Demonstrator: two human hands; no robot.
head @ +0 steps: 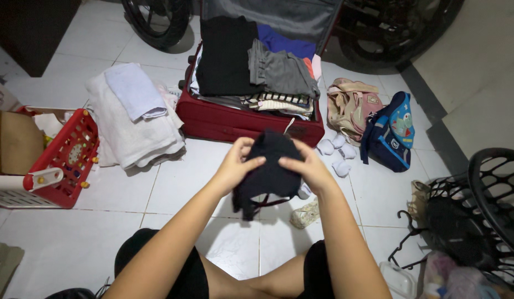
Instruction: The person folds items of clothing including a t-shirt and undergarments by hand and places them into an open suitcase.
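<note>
A small black garment (268, 177) hangs in front of me, bunched up, with a thin strap dangling below. My left hand (238, 163) grips its left side and my right hand (307, 166) grips its right side, thumbs pressed on the cloth. Just beyond lies an open red suitcase (234, 124) packed with folded clothes: a black pile, a grey piece and a blue one. I sit cross-legged on the white tiled floor (74, 243).
Folded white towels (132, 116) lie left of the suitcase. A red plastic basket (63, 160) stands at far left. Beige bag (348, 105), blue child's backpack (392, 130) and white socks (334, 152) lie right. A black basket (489, 205) with hangers sits at right.
</note>
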